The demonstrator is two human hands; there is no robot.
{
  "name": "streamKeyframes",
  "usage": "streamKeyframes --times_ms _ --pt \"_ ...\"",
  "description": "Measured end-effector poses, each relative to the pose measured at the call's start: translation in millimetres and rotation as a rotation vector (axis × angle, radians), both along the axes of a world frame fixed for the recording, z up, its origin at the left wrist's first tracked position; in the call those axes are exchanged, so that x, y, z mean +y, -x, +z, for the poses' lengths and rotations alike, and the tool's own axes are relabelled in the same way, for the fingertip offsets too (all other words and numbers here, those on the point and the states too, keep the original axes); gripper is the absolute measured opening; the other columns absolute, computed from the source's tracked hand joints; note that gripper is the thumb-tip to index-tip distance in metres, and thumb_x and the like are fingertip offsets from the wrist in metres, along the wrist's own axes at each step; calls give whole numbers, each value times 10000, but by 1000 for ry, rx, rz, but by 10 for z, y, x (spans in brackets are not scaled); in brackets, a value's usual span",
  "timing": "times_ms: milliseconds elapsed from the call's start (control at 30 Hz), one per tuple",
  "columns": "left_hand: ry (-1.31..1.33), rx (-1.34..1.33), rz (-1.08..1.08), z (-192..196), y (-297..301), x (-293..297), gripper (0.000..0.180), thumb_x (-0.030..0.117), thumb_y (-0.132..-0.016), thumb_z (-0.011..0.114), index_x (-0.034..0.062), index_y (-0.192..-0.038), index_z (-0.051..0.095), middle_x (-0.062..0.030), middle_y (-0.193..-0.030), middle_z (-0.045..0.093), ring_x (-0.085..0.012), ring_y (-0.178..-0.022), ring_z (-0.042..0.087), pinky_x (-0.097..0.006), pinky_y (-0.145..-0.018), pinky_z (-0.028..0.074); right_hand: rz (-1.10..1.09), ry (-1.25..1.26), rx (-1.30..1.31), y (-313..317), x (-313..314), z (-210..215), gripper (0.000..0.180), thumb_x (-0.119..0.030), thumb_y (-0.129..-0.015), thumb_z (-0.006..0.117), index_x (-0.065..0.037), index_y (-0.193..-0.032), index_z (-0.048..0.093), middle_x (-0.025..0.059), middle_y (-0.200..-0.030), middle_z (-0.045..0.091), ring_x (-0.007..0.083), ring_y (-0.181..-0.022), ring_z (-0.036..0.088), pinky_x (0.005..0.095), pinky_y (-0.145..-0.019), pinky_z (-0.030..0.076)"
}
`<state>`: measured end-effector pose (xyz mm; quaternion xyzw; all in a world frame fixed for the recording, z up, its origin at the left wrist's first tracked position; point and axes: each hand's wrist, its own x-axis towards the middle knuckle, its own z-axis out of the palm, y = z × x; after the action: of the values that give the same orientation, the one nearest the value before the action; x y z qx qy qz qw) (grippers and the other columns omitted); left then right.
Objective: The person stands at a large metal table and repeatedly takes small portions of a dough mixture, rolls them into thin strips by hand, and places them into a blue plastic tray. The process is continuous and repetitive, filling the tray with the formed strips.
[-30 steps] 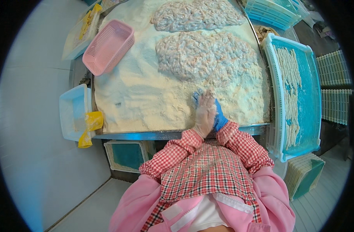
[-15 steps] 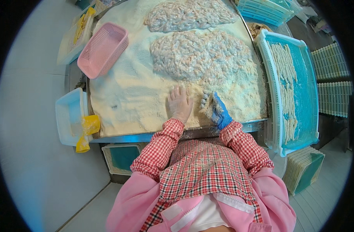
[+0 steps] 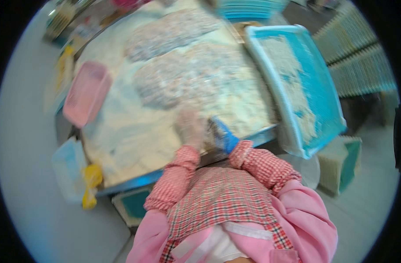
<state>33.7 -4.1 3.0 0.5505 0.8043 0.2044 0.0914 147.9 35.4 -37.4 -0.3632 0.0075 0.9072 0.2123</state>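
Note:
Both my hands are over the near part of a table spread with pale, flour-like powder (image 3: pixel 121 153), and motion blurs them. My left hand (image 3: pixel 190 127), in a clear glove, reaches out flat on the powder below a pile of pale, wet-looking strips (image 3: pixel 187 74). Beside it, close to the table's front edge, is my right hand (image 3: pixel 222 135) in a blue glove caked with powder. Its fingers are smeared, so whether it holds anything cannot be made out. A second pile of strips (image 3: pixel 172 33) lies farther back.
A pink perforated basket (image 3: pixel 87 94) sits on the table's left. At right stands a white-rimmed tray (image 3: pixel 270 90) with a blue base and rows of coated strips (image 3: pixel 290 79). A pale blue tub (image 3: pixel 69 168) with a yellow wrap (image 3: pixel 92 177) hangs at the left edge. Blue baskets (image 3: pixel 253 6) are stacked behind.
The whole view has swung and blurred, the table now appearing tilted and farther left. My right hand has drawn nearer my left and the front edge.

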Motion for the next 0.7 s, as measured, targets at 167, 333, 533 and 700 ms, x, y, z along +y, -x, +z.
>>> streamKeyframes --times_ms 167,333,533,700 --pt "-526 -123 252 -610 978 306 570 369 -906 564 24 -1335 418 -192 -1291 485 -390 -1186 457 -438 -1020 355 169 -448 -216 -1109 371 704 393 -382 -970 488 -76 -1210 546 -3 -858 542 83 -693 506 245 -564 469" --pt "-180 -112 371 -151 1538 542 442 332 -863 606 20 -1173 569 -180 -1201 529 -350 -1123 499 -418 -981 389 -97 -827 -798 -3274 1117 966 389 -389 -954 499 -93 -1199 562 10 -912 562 86 -723 508 226 -583 433" --pt "80 191 385 -82 1547 850 484 391 -814 627 29 -1134 598 -162 -1187 563 -319 -1120 518 -406 -935 423 -108 -688 -1190 -4556 1415 711 523 -492 -950 459 -117 -1312 510 93 -1201 575 201 -1086 531 378 -938 407" --pt "309 81 417 184 1384 929 510 401 -788 633 36 -1142 589 -160 -1162 580 -323 -1073 556 -431 -883 457 13 -795 -1119 -4241 1460 903 629 -570 -943 399 -100 -1355 466 143 -1310 523 265 -1215 477 439 -1048 338"
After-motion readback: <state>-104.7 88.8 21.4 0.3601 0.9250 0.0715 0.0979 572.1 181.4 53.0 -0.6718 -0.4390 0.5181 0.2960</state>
